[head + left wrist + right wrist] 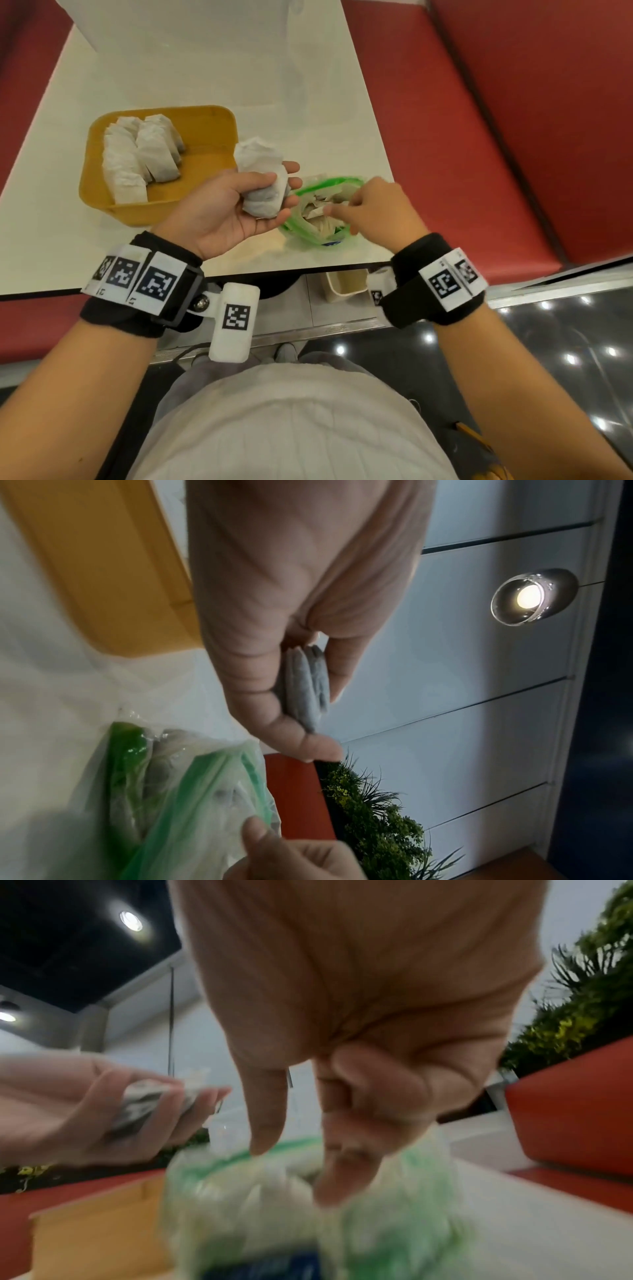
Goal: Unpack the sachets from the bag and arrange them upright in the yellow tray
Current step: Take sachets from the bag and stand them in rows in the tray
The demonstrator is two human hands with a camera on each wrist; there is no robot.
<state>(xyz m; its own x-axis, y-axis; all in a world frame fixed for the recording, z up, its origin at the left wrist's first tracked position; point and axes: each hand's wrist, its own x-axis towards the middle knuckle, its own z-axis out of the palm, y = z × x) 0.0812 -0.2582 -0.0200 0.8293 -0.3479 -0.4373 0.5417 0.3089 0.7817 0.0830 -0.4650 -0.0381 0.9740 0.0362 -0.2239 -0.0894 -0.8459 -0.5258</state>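
The left hand (222,209) is turned palm up above the worktop (171,72), its grip clamped on a small stack of sachets (262,178): the thumb presses across the stack's near end and the curled fingers cup it from beneath, while the far ends of the sachets stand out past the fingertips. From the left wrist the same stack shows edge on, pinched between thumb and fingers (304,685). Just right of that grip, the right hand (373,209) hovers palm down over the mouth of the bag (308,236), fingers bent and dipped into the opening; the right wrist view is blurred, so I cannot tell whether its grip has closed on anything. The bag is clear plastic with green bands and a blue patch low on its near side, it sits on the worktop near the front edge, and more pale sachets lie crumpled inside it. Left of and beyond the left grip sits the tray (209,137), yellow, its near right corner just beside the left hand. Two rows of sachets (137,157) stand on edge in its left half, leaning against one another; its right half shows bare floor.
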